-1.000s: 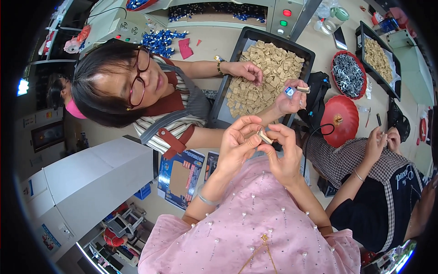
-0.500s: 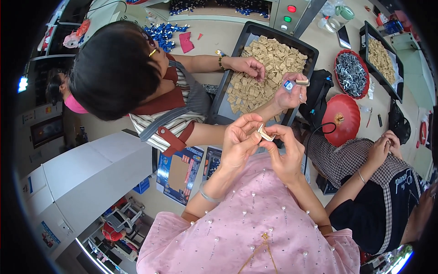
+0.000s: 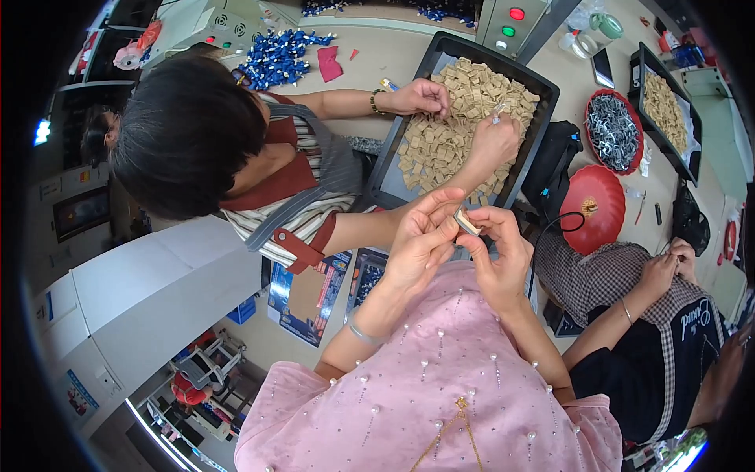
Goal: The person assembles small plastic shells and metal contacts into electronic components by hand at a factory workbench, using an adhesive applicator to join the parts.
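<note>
In front of my chest, I hold a small tan piece with a dark edge [image 3: 467,223] in both hands. My left hand [image 3: 415,245] pinches it from the left between thumb and fingers. From the other side, the thumb and fingertips of my right hand [image 3: 503,253] close on it. The fingers hide part of its shape. Just beyond my hands lies a black tray [image 3: 546,118] filled with similar tan pieces [image 3: 440,149]. A co-worker's two hands [image 3: 494,145] are over that tray, one of them with a small clear-and-blue item.
Right of the tray are a black bag [image 3: 552,161], a red scalloped dish [image 3: 594,206] and a red bowl of grey pieces [image 3: 615,134]. A second tray [image 3: 664,110] stands farther right. Blue pieces [image 3: 279,59] are heaped at the far left. Another person sits close on my right.
The small piece has been turned between my fingers, and its dark edge now shows. The co-worker's nearer hand has turned over and lowered toward the tray. The view has shifted slightly.
</note>
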Demonstrator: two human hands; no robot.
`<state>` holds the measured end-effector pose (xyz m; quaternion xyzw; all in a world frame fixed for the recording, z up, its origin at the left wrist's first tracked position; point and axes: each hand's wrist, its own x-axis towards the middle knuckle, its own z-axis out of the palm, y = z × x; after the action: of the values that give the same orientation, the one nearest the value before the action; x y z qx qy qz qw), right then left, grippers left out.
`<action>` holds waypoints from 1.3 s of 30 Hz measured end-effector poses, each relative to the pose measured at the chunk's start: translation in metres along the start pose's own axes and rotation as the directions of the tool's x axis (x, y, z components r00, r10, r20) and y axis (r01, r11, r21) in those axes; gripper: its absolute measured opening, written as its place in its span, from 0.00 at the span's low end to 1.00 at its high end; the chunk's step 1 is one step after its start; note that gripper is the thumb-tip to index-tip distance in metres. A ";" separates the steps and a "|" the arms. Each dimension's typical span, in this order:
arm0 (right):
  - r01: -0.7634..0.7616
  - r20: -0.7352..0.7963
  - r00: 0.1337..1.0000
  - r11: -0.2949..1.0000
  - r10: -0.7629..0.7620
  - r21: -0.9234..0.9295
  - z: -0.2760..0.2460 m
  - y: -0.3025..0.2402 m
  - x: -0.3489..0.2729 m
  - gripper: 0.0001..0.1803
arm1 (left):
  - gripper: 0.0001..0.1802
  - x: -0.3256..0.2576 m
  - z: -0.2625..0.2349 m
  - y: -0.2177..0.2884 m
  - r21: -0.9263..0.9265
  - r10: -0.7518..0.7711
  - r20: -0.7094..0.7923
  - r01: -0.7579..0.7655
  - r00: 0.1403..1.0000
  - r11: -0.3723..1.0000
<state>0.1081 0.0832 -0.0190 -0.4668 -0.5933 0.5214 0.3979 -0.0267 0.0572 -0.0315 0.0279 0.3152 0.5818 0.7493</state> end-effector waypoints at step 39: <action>0.247 0.117 0.967 0.951 -0.229 -0.188 -0.028 -0.003 0.017 0.11 | 0.23 0.004 0.002 -0.009 0.310 0.142 -0.053 -0.119 0.988 0.943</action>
<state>0.1307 0.1064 -0.0119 -0.4047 -0.7128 0.4283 0.3805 -0.0179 0.0584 -0.0352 0.1426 0.4267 0.5749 0.6835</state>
